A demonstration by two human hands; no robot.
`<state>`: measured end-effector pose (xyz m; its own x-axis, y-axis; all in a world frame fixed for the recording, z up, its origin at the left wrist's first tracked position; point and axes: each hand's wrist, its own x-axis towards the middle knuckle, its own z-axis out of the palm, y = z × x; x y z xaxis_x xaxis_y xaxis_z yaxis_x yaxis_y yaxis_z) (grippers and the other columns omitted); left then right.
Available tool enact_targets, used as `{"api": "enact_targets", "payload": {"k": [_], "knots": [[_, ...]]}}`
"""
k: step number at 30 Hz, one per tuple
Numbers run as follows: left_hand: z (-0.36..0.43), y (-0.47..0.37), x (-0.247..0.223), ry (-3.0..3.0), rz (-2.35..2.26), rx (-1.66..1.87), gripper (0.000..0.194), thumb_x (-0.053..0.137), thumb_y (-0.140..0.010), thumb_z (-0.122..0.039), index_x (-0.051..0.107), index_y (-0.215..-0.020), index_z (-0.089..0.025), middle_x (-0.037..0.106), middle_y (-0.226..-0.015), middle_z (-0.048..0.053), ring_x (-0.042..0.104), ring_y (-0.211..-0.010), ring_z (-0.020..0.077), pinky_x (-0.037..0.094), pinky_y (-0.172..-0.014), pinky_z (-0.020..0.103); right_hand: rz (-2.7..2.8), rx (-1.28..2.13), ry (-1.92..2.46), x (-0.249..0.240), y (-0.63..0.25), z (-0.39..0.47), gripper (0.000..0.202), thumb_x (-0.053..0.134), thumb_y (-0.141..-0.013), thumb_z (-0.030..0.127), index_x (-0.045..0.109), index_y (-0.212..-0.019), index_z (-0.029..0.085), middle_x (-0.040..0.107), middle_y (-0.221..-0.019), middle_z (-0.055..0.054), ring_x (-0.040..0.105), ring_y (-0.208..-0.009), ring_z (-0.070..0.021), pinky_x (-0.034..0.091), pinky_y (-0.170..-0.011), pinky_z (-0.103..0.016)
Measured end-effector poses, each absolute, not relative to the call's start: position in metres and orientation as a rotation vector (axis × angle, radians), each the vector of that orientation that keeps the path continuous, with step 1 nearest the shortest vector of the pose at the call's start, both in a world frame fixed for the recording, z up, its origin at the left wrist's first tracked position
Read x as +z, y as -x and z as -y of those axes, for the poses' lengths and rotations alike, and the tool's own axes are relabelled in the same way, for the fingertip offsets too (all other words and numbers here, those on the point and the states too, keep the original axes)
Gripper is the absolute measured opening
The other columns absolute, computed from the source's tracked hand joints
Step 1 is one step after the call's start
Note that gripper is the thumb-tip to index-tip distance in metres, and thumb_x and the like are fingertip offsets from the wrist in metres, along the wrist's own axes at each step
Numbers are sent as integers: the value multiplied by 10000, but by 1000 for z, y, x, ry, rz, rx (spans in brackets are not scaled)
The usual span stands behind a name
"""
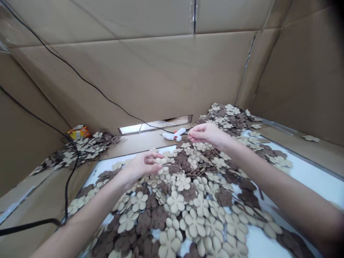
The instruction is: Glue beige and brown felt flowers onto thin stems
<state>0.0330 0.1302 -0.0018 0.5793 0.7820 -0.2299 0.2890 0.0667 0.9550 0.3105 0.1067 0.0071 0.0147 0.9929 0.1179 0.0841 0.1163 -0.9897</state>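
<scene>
Two bare hands, one left [145,164] and one right [201,134], are in view. There is one white glue gun with an orange-red part [168,136], one orange-and-yellow packet [78,133] and two visible runs of black cable, one thinner [94,87] and one thicker [70,179]; whether they join cannot be told. Five-petalled flat flower cutouts come in two colours, beige [176,201] and dark brown [143,223], overlapping too thickly for an exact count; each colour runs to dozens. They lie in three main masses: one across a single white flat surface [313,173], and one in each of two far corners. Three brown cardboard walls [161,71] show.
</scene>
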Motion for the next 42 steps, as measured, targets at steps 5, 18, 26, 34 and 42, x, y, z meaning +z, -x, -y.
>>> {"api": "enact_targets", "payload": {"k": [5,18,26,34,42], "knots": [[-124,-37,-1,-1534,-856,382,454,742,-690,-206,537,-1092,-160,579,-704,-38,574,-654,87,434,-622,188,1742,851,1454,3,-317,-109,248,689,-715,348,723,-816,125,704,-724,-46,615,-655,-126,469,-615,-223],[-119,-41,-8,-1565,-781,403,330,703,-720,-221,580,-1018,-146,581,-774,-1,587,-722,112,480,-670,222,2345,461,1887,3,-273,-82,342,622,-702,538,710,-800,223,693,-724,-16,585,-611,-155,343,-497,-234],[-116,-46,-14,-1294,-812,487,408,718,-691,-191,403,-943,-252,594,-684,-68,668,-645,143,547,-692,303,2073,-5,1700,23,-271,-75,158,580,-801,315,648,-900,213,652,-676,28,555,-575,-102,332,-528,-209],[-116,-46,-12,-1214,-846,493,232,702,-700,-136,611,-910,-174,641,-847,-4,704,-725,154,581,-734,264,2292,-930,862,14,-254,-62,214,483,-910,294,646,-823,186,594,-581,32,511,-529,-99,280,-507,-260],[-117,-42,-6,-1169,-820,453,99,619,-758,-68,675,-836,-93,716,-787,90,709,-775,180,584,-727,231,2431,-1130,660,6,-265,-72,120,514,-876,135,618,-843,184,486,-529,59,414,-493,-96,248,-492,-265]]}}
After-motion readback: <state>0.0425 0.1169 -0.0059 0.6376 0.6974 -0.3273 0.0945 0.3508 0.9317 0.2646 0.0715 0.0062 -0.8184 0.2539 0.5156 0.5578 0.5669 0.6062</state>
